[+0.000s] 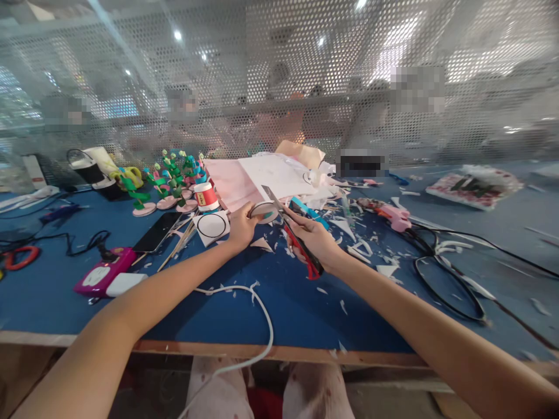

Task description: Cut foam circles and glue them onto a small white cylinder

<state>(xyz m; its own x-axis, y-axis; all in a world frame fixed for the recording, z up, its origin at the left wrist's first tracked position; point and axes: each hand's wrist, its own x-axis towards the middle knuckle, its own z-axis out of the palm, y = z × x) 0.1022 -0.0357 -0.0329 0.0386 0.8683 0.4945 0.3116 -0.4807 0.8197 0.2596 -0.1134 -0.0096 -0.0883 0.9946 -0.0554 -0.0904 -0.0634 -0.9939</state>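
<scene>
Gripping red-handled scissors (pixel 311 265) in our right hand (pixel 312 235) and pinching a round paper piece (pixel 267 213) in our left hand (pixel 241 224) above the scrap-strewn blue tabletop (pixel 314 320), we face a perforated screen (pixel 262 58).

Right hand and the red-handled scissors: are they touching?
Touching. The head view shows the right hand wrapped around the red-handled scissors, metal blade sticking out beyond the grip.

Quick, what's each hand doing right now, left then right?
Left hand: closed, pinching a white paper disc.
Right hand: closed around red-and-black scissors, blades at the disc.
</scene>
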